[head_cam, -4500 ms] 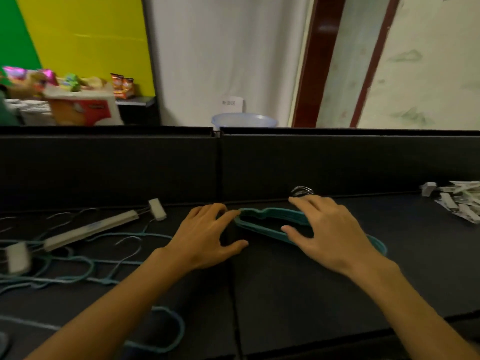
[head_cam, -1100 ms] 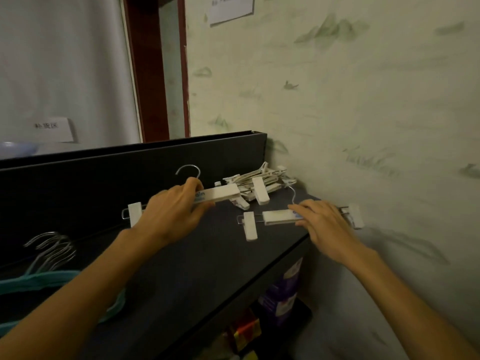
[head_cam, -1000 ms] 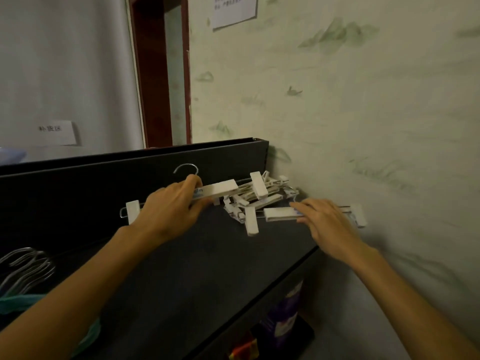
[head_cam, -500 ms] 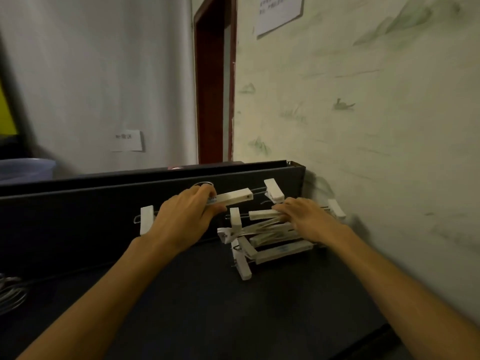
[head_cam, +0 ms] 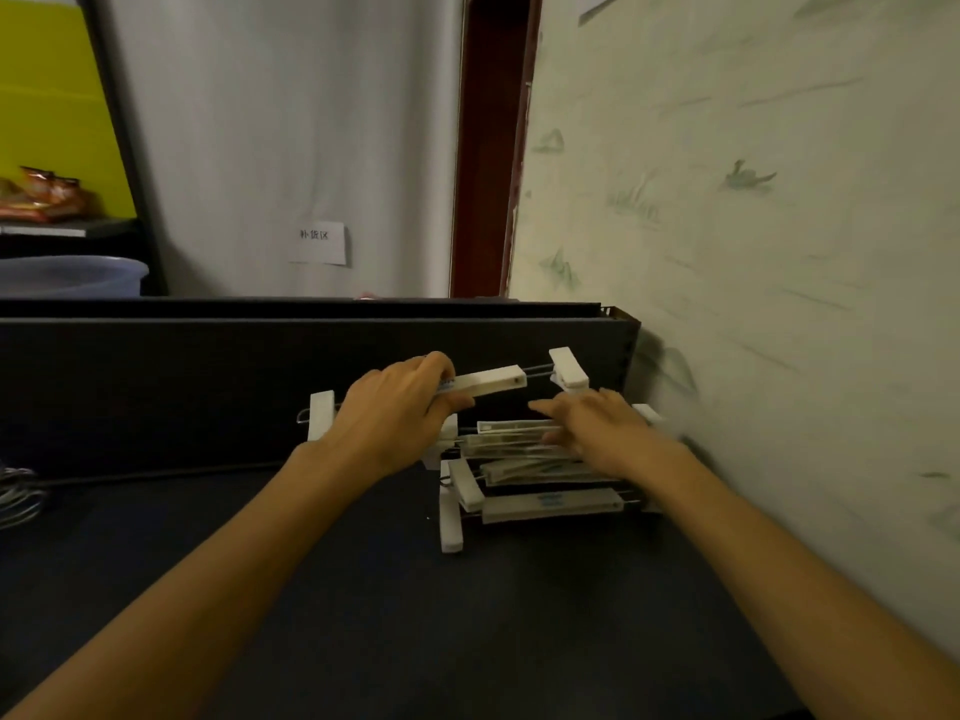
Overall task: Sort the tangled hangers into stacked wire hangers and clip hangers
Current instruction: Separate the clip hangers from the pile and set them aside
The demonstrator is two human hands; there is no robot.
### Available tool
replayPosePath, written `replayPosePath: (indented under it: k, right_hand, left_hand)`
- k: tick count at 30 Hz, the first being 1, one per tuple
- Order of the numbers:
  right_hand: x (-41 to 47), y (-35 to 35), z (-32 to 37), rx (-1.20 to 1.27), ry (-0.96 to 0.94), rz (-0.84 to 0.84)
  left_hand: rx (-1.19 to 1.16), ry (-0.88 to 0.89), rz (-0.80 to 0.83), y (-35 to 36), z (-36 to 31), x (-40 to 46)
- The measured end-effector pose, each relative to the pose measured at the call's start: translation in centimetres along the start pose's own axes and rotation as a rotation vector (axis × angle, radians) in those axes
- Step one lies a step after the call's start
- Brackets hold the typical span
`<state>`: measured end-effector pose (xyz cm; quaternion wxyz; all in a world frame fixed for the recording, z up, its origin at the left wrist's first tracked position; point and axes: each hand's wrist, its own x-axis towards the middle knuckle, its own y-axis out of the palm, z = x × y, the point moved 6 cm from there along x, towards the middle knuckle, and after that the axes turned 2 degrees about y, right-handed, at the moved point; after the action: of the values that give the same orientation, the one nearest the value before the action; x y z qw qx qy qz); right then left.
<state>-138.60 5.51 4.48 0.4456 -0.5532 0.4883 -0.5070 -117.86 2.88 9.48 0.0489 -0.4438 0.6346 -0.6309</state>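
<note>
My left hand (head_cam: 395, 413) is shut on a white clip hanger (head_cam: 491, 381), holding it level just above and behind the pile of clip hangers (head_cam: 550, 504). That pile lies in the table's far right corner, against the wall. My right hand (head_cam: 602, 428) is blurred and lies flat on top of the pile with its fingers stretched out to the left. At the far left edge, only the metal hooks of the wire hangers (head_cam: 18, 493) show.
The black table (head_cam: 363, 589) has an upright black back panel (head_cam: 156, 387) behind it. A pale patterned wall (head_cam: 779, 304) runs right along the table's right side. A blue basin (head_cam: 67, 275) stands beyond the panel at the left.
Both hands carried clip hangers to the right corner. The right hand set its hanger on the pile and opened flat. The view swung back leftwards.
</note>
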Motion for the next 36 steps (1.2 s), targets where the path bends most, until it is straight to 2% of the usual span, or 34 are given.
replayPosePath:
  k: [3,6,10,18,20,24,28,36]
  right_hand:
    - [-1.8,-1.2,-2.7,-0.187,0.049,-0.086]
    - [-4.2,-3.0,-5.8,0.000,0.196,-0.163]
    - [-6.5,-4.7,-8.3,0.363,0.268,-0.227]
    - [-7.0,-6.3,-6.6,0.409,0.160,-0.323]
    - [-6.2,-7.0,-5.1,0.397,0.093,-0.350]
    - [-4.1,-7.6,-0.3,0.311,-0.026,-0.359]
    - [-2.0,-6.8,7.0,0.207,-0.134,-0.348]
    - [-2.1,-4.7,26.4,0.197,-0.328,-0.318]
  left_hand:
    - [0.023,-0.014,0.042,1.5,-0.7,1.5]
    - [0.039,-0.015,0.154,3.8,-1.8,3.1]
    - [0.063,0.057,0.301,7.1,-4.5,4.7]
    - [0.220,0.071,0.346,8.9,-5.4,5.3]
    - [0.239,0.052,0.335,7.8,-5.0,4.6]
    - [0.249,-0.044,0.068,3.5,-2.1,1.3]
    - [0.266,-0.173,-0.050,-0.2,3.3,-5.6]
    - [0.463,-0.463,-0.110,-9.5,13.8,-21.9]
